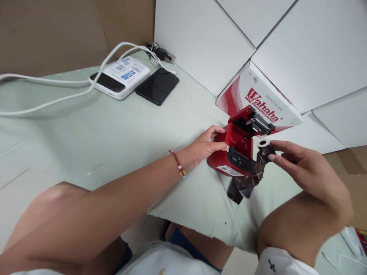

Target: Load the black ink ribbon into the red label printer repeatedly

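Note:
A small red label printer (223, 161) sits on the pale green cloth with its lid (243, 116) raised, showing a red hollow inside. My left hand (207, 146) grips its near left side, thumb on the rim and fingers at the back. Just right of the printer, my right hand (295, 160) pinches a small roll (264, 144) with a white ring-shaped end between thumb and fingers. From it a dark brown, patterned, crinkled strip (249, 185) hangs down in front of the printer. The roll is outside the hollow.
Behind the printer, a white and red Wahaha carton (258, 95) leans against white tiles (197, 42). To the left lie a white power bank (130, 74) with white cables (106, 63), a black phone (157, 86) and keys (160, 52). The cloth's front edge (195, 225) drops near my legs.

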Tool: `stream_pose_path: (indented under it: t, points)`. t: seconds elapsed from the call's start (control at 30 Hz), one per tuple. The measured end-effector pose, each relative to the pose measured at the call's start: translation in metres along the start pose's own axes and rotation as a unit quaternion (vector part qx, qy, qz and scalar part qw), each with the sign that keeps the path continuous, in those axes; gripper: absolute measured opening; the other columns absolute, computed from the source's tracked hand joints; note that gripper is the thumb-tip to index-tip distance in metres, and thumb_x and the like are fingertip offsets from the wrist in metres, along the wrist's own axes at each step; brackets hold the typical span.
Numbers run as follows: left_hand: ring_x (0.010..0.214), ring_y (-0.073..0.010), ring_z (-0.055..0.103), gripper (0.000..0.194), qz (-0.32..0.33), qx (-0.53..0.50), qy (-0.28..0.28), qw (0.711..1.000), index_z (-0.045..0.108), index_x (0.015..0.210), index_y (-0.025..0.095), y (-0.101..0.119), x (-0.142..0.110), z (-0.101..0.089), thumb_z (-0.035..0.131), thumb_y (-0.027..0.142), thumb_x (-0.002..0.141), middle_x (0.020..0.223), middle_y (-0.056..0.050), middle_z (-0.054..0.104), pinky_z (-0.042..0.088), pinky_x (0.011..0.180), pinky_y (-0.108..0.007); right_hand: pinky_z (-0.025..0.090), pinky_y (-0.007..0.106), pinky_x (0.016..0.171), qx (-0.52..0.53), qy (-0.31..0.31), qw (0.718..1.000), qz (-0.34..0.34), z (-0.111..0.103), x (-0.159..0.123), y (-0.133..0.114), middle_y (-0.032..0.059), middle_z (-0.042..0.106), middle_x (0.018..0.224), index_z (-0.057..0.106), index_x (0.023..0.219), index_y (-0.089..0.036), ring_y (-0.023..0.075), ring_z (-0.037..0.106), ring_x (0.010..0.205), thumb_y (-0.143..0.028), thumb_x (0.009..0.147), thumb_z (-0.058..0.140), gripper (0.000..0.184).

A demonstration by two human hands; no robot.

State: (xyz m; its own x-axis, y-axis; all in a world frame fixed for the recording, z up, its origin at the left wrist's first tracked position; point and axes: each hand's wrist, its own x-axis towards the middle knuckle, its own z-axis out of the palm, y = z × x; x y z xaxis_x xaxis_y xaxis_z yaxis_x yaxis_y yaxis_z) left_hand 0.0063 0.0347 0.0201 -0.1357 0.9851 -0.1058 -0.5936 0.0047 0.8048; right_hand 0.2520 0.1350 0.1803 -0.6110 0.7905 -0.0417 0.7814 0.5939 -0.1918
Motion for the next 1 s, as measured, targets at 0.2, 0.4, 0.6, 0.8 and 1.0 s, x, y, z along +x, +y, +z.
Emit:
stream_pose_path:
  t: [0.2,0.4,0.6,0.8,1.0]
  points:
    - [0.124,-0.0248,0.059,0.057,0.004,0.013,0.007,1.000,0.060,0.119,0.023,0.000,0.000,0.002,0.077,0.023,0.065,0.138,-0.007,0.062,0.051,0.104,-0.040,0.057,0.035,0.065,-0.113,-0.082,0.988,0.069,0.011,-0.023,0.067,0.0094,0.085,0.095,0.083,0.122,-0.024,0.0244,0.074,0.072,-0.051,0.095,0.059,0.045]
    - [0.122,-0.0253,0.062,0.053,0.014,0.009,0.005,1.000,0.061,0.116,0.023,0.000,0.001,0.001,0.078,0.022,0.066,0.124,-0.005,0.069,0.052,0.106,-0.041,0.058,0.037,0.076,-0.113,-0.114,0.979,0.123,0.059,-0.027,0.078,0.0086,0.086,0.103,0.082,0.118,-0.024,0.0255,0.078,0.082,-0.035,0.090,0.062,0.036]
    - [0.125,-0.0240,0.060,0.053,0.029,0.023,0.006,0.999,0.060,0.115,0.022,-0.001,0.002,0.002,0.078,0.023,0.065,0.132,-0.007,0.065,0.050,0.109,-0.040,0.057,0.033,0.072,0.015,-0.062,0.994,0.087,0.094,-0.008,0.042,0.0047,0.076,0.076,0.074,0.138,-0.013,0.0223,0.072,0.073,-0.040,0.094,0.058,0.054]
    - [0.121,-0.0241,0.061,0.054,0.021,0.023,0.005,0.999,0.060,0.116,0.022,0.000,0.000,0.002,0.078,0.023,0.065,0.130,-0.007,0.066,0.052,0.101,-0.038,0.062,0.036,0.094,0.050,-0.158,0.985,0.043,0.067,-0.018,0.027,0.0090,0.085,0.117,0.080,0.123,-0.019,0.0252,0.079,0.103,-0.038,0.096,0.064,0.036]
    - [0.122,-0.0244,0.060,0.052,0.023,0.021,0.003,1.000,0.060,0.115,0.022,0.002,0.000,0.002,0.078,0.023,0.067,0.128,-0.006,0.066,0.051,0.101,-0.038,0.062,0.033,0.078,0.114,-0.139,0.984,0.010,-0.013,-0.049,0.023,0.0092,0.084,0.112,0.081,0.129,-0.030,0.0250,0.076,0.094,-0.054,0.095,0.076,0.042]
